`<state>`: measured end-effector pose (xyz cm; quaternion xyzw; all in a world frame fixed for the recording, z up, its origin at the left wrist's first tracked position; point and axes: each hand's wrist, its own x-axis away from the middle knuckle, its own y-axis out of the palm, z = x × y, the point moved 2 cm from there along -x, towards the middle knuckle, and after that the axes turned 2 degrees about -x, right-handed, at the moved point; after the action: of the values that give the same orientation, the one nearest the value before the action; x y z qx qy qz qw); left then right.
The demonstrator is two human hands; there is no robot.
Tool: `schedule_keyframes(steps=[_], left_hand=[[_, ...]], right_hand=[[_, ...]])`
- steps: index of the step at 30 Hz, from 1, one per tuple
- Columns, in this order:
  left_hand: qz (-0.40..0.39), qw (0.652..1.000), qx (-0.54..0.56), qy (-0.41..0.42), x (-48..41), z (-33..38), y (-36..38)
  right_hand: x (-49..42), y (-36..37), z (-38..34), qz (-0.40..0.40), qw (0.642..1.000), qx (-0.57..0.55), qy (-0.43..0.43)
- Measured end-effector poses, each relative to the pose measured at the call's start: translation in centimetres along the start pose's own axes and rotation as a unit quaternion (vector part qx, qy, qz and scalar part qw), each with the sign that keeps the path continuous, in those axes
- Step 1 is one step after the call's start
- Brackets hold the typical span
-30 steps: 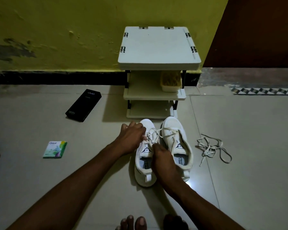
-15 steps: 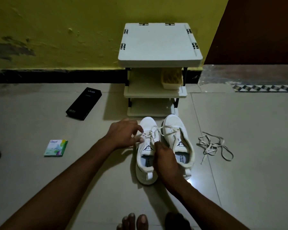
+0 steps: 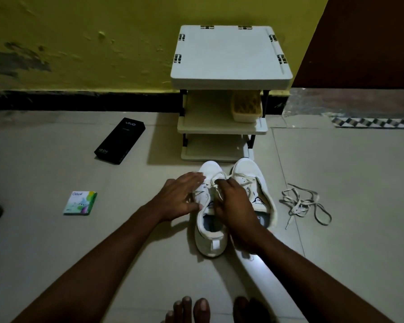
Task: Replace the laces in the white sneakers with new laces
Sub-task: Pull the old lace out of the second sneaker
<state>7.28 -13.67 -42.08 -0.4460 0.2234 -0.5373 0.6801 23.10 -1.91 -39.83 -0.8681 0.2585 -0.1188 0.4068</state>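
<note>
Right hand (image 3: pixel 233 206) moved up left sneaker (image 3: pixel 210 241), pinching its lace (image 3: pixel 217 176) | left hand (image 3: pixel 180 197) now flat, fingers straight on sneaker side | loose laces (image 3: pixel 301 203) on floor (image 3: pixel 359 241), right

Glossy tiled floor (image 3: pixel 348 264), flat woven laces (image 3: pixel 301 203), matt plastic rack (image 3: pixel 229 57).

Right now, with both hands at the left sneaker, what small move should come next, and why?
Probably draw the lace out of the eyelets with the right hand, which pinches it, while the left hand lies flat on the left sneaker to steady it. That sneaker is laced; the loose laces lie untouched on the floor.
</note>
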Motion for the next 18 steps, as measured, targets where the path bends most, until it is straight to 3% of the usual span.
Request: schedule_keyframes(steps=[4,10,18], left_hand=[[-0.036,0.998,0.041,0.008,-0.1,0.6,0.0],[-0.049,0.998,-0.042,0.004,-0.7,0.6,1.2],[-0.019,0.999,-0.034,0.038,-0.9,1.4,0.7]], right_hand=[[-2.8,-0.8,-0.7,-0.034,0.998,0.026,-0.042],[-4.6,-1.0,-1.2,-0.095,0.989,0.095,-0.064],[-5.5,0.2,-1.0,-0.125,0.975,0.165,-0.080]])
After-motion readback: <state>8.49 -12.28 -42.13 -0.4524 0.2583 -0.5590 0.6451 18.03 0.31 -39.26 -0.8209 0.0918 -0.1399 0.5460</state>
